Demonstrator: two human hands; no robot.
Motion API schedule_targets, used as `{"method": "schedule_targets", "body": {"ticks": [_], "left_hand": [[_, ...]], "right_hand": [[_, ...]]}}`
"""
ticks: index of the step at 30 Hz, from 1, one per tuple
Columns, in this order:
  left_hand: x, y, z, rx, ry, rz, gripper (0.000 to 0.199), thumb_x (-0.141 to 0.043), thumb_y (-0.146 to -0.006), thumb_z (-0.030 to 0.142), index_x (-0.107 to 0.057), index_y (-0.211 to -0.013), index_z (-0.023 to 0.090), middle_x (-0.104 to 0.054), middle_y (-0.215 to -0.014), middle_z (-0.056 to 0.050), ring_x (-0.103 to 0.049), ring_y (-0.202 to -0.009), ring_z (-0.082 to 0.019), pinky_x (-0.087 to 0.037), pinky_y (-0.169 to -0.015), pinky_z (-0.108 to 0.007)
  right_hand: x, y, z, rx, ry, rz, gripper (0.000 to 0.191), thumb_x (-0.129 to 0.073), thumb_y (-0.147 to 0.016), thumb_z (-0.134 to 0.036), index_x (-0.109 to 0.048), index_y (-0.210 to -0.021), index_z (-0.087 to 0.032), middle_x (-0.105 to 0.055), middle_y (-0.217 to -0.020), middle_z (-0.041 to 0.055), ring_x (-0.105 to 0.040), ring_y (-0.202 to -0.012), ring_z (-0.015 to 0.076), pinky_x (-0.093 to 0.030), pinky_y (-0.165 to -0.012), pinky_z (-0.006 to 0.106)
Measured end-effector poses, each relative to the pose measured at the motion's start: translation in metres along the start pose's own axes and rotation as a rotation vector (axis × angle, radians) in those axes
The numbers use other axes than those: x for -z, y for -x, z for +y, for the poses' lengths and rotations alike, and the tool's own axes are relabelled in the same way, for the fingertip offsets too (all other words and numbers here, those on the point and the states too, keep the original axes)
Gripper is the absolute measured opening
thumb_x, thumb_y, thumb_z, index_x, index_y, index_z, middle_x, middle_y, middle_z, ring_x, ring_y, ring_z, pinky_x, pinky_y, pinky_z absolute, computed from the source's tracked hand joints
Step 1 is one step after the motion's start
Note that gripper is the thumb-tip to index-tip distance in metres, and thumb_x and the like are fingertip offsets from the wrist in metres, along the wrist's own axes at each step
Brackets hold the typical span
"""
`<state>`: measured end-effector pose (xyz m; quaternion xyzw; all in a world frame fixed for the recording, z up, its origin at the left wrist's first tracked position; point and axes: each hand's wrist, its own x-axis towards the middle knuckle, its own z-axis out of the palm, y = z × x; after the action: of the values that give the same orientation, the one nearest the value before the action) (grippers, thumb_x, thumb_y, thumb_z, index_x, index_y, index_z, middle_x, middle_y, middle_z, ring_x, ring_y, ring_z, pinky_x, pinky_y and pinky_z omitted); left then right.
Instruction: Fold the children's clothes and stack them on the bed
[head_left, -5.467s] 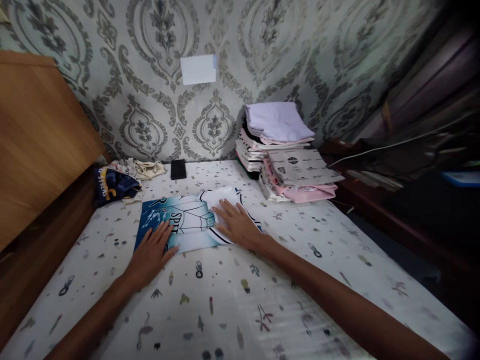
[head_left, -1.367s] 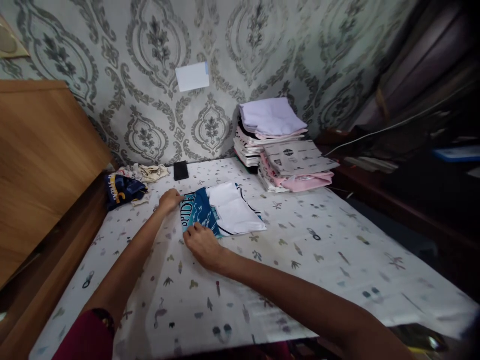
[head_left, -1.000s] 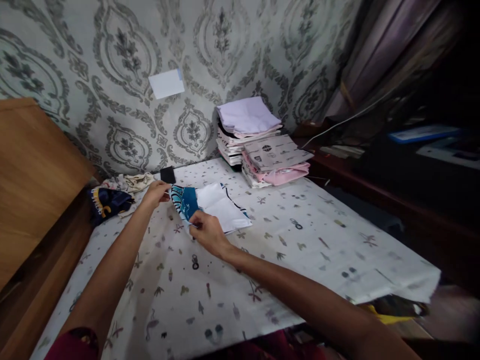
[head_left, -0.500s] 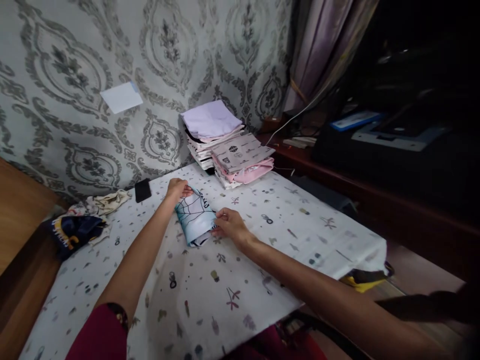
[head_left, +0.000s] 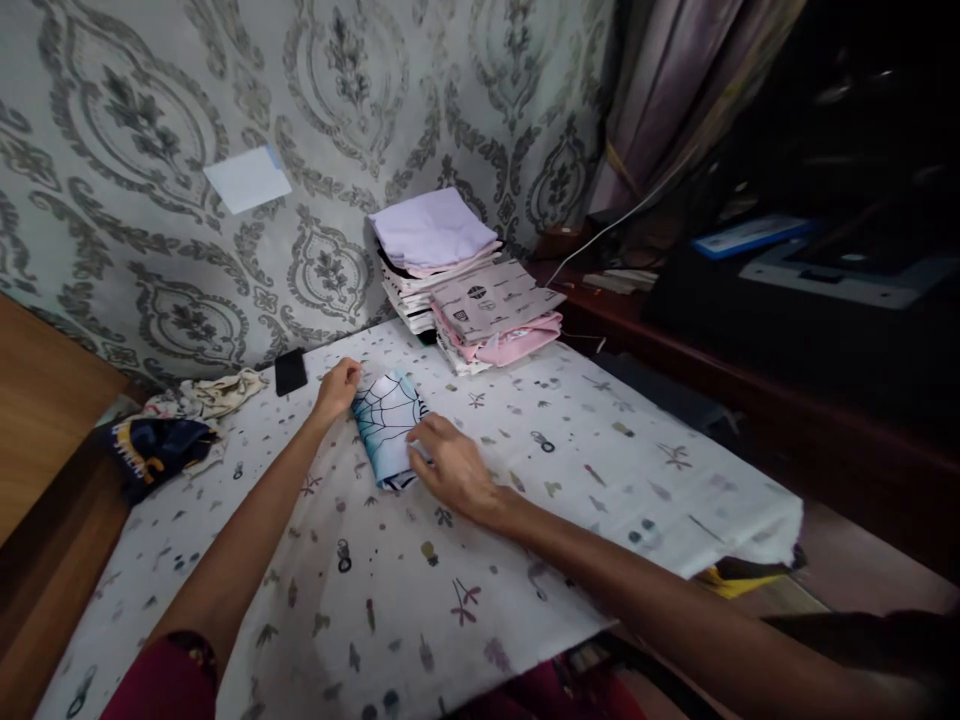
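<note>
A small folded garment [head_left: 390, 425], light blue and white with a black spider-web print, lies on the patterned tablecloth [head_left: 517, 560]. My left hand [head_left: 337, 390] is at its far left corner, fingers curled together, and nothing shows in them. Over the garment's right edge rests my right hand [head_left: 450, 465], its fingertips touching the cloth and its thumb apart from the forefinger. Dark lettering on the garment's right side is partly covered by that hand.
Behind stand stacks of folded clothes, one topped with lilac cloth [head_left: 435, 228], the other with grey printed cloth [head_left: 491, 298]. A black phone [head_left: 291, 372] lies near the wall. Crumpled navy cloth [head_left: 161, 450] and cream cloth [head_left: 221, 393] sit at the left edge.
My left hand has come off the garment's corner and its fingers have curled in. My right hand has shifted from the edge onto the garment's top. The view has turned slightly.
</note>
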<state>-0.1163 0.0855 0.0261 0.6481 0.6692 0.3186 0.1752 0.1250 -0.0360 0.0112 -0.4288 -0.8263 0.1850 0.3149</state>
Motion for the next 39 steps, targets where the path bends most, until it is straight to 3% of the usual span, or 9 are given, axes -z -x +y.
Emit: {"method": "schedule_targets", "body": {"ticks": [6, 11, 18, 21, 25, 29, 33, 36, 39], "left_hand": [[-0.001, -0.006, -0.017, -0.033, -0.200, -0.135, 0.016, -0.057, -0.084, 0.034, -0.061, -0.076, 0.020, -0.064, -0.075, 0.001, -0.059, -0.076, -0.018, -0.045, -0.073, -0.027], [-0.013, -0.007, -0.027, -0.061, -0.355, -0.126, 0.014, -0.052, -0.093, 0.032, -0.059, -0.085, 0.023, -0.067, -0.080, -0.002, -0.063, -0.084, -0.022, -0.043, -0.078, -0.029], [-0.016, -0.007, -0.022, -0.097, -0.481, -0.076, 0.017, -0.048, -0.097, 0.029, -0.061, -0.100, 0.020, -0.071, -0.097, -0.014, -0.062, -0.106, -0.032, -0.040, -0.097, -0.043], [-0.019, 0.003, -0.013, -0.253, -0.455, -0.043, 0.027, -0.041, -0.100, 0.031, -0.063, -0.108, 0.019, -0.068, -0.116, -0.016, -0.055, -0.121, -0.031, -0.034, -0.108, -0.046], [-0.040, 0.008, -0.007, -0.546, -0.314, -0.262, 0.040, -0.038, -0.101, 0.039, -0.059, -0.131, 0.023, -0.056, -0.144, -0.010, -0.044, -0.140, -0.025, -0.028, -0.117, -0.041], [-0.054, -0.008, -0.002, -0.349, -0.256, -0.393, 0.051, -0.046, -0.096, 0.045, -0.049, -0.143, 0.025, -0.039, -0.160, -0.009, -0.025, -0.152, -0.028, -0.018, -0.122, -0.050], [-0.036, -0.004, 0.001, -0.196, 0.093, -0.083, 0.041, -0.043, -0.097, 0.036, -0.052, -0.135, 0.023, -0.050, -0.151, -0.010, -0.040, -0.144, -0.023, -0.031, -0.119, -0.039], [-0.015, 0.037, -0.005, 0.120, 0.349, 0.246, 0.030, -0.051, -0.092, 0.032, -0.053, -0.120, 0.022, -0.062, -0.130, -0.010, -0.058, -0.124, -0.023, -0.049, -0.103, -0.038], [-0.005, 0.098, -0.008, 0.521, 0.632, 0.150, 0.038, -0.066, -0.081, 0.031, -0.050, -0.114, 0.022, -0.066, -0.113, -0.011, -0.068, -0.101, -0.023, -0.058, -0.081, -0.036]], "right_hand": [[-0.034, -0.021, -0.016, 0.186, 0.217, -0.217, 0.042, -0.055, -0.098, -0.043, -0.062, -0.130, -0.017, -0.041, -0.155, 0.0190, -0.031, -0.147, 0.0335, -0.025, -0.118, 0.058], [-0.042, -0.015, 0.001, 0.272, 0.206, -0.346, 0.042, -0.047, -0.102, -0.046, -0.056, -0.141, -0.035, -0.039, -0.159, 0.0114, -0.027, -0.150, 0.0330, -0.021, -0.118, 0.061], [-0.042, -0.012, 0.004, 0.304, 0.213, -0.360, 0.040, -0.048, -0.102, -0.044, -0.058, -0.139, -0.037, -0.038, -0.160, 0.0094, -0.027, -0.151, 0.0312, -0.022, -0.119, 0.059], [-0.044, -0.013, 0.005, 0.311, 0.220, -0.351, 0.042, -0.047, -0.102, -0.045, -0.056, -0.142, -0.036, -0.040, -0.159, 0.0111, -0.027, -0.150, 0.0313, -0.022, -0.118, 0.060], [-0.045, -0.012, 0.007, 0.329, 0.223, -0.357, 0.043, -0.044, -0.102, -0.048, -0.055, -0.142, -0.036, -0.039, -0.158, 0.0138, -0.030, -0.149, 0.0319, -0.023, -0.118, 0.060], [-0.043, -0.008, 0.006, 0.341, 0.194, -0.376, 0.044, -0.046, -0.101, -0.050, -0.057, -0.141, -0.034, -0.037, -0.160, 0.0147, -0.028, -0.150, 0.0328, -0.021, -0.118, 0.060], [-0.028, -0.026, 0.013, 0.311, 0.092, -0.354, 0.044, -0.043, -0.104, -0.043, -0.053, -0.145, -0.031, -0.042, -0.157, 0.0127, -0.036, -0.147, 0.0272, -0.030, -0.117, 0.053], [-0.019, -0.070, 0.026, 0.246, 0.055, -0.301, 0.042, -0.040, -0.103, -0.025, -0.055, -0.143, -0.021, -0.050, -0.151, 0.0135, -0.044, -0.141, 0.0222, -0.036, -0.115, 0.045], [-0.025, -0.129, 0.036, 0.181, 0.145, -0.414, 0.048, -0.044, -0.098, -0.016, -0.050, -0.145, -0.015, -0.043, -0.156, 0.0167, -0.037, -0.146, 0.0251, -0.033, -0.117, 0.047]]}}
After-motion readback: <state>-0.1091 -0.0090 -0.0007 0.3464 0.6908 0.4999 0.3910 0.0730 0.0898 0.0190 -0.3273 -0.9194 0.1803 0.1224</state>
